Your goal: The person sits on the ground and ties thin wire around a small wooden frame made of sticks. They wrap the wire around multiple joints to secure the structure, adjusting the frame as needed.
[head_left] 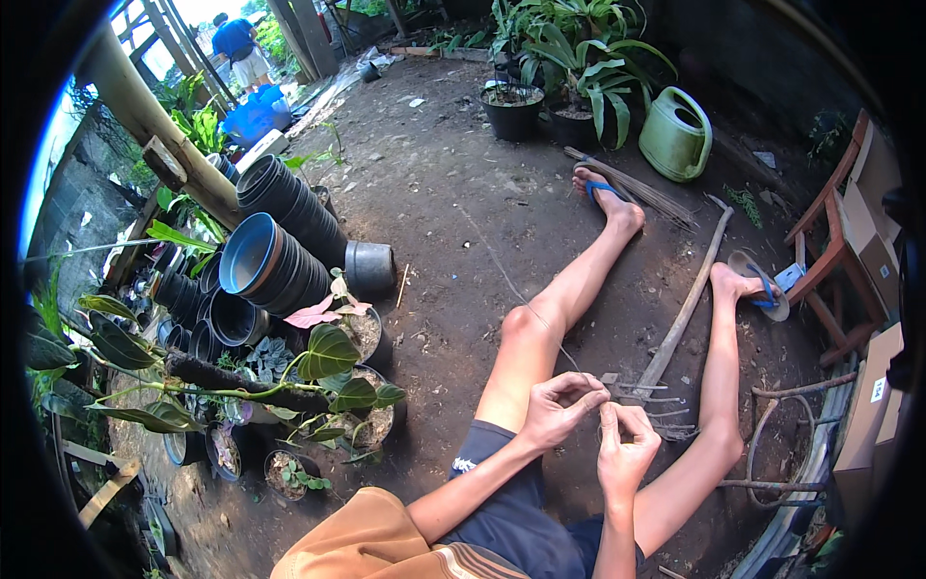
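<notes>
A long thin wire [501, 269] runs over the soil, past my left knee, to the fingers of my left hand [564, 412]. That hand is closed in a pinch on it. Close beside it, my right hand [627, 449] is also pinched, its fingertips almost meeting those of the left. What sits between the right fingertips is too small to make out. Both hands are above the ground between my outstretched legs. Just beyond them lies a wooden-handled tool [687, 307] with thin metal tines [672, 413].
Stacked black pots [289, 207] and potted plants [362, 400] crowd the left. A green watering can [675, 135] stands at the far right, near leafy plants [588, 63]. A wooden chair [831, 241] and cardboard boxes [868, 425] line the right. A person [236, 43] is far back.
</notes>
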The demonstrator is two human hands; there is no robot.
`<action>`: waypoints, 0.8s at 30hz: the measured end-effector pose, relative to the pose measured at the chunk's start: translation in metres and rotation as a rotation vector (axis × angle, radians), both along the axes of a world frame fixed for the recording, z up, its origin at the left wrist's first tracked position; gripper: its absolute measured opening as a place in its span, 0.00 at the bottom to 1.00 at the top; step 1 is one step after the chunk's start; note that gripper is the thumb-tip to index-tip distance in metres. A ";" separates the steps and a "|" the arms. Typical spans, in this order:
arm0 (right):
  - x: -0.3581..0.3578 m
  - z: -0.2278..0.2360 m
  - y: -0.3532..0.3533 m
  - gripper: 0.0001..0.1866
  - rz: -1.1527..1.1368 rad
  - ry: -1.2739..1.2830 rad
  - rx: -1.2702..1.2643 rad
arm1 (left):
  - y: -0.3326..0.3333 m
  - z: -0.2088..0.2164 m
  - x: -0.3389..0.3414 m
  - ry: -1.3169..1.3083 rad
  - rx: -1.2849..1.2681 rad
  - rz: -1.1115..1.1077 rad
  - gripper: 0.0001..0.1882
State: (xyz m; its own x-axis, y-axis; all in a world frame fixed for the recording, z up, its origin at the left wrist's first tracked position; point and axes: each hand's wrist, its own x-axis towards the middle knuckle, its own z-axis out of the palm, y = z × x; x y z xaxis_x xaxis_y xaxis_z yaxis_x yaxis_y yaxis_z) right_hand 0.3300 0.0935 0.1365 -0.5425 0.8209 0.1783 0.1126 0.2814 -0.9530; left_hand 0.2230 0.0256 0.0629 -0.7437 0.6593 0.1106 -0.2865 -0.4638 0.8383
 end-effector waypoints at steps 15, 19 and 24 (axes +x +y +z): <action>-0.009 0.008 -0.001 0.07 -0.092 -0.091 0.266 | -0.001 0.023 -0.007 0.022 -0.177 0.063 0.09; -0.009 0.008 0.009 0.10 -0.046 -0.090 0.339 | -0.002 0.029 -0.013 -0.023 -0.228 0.066 0.11; -0.008 0.000 0.020 0.11 0.022 -0.077 0.553 | -0.003 0.029 -0.010 -0.060 -0.239 0.067 0.11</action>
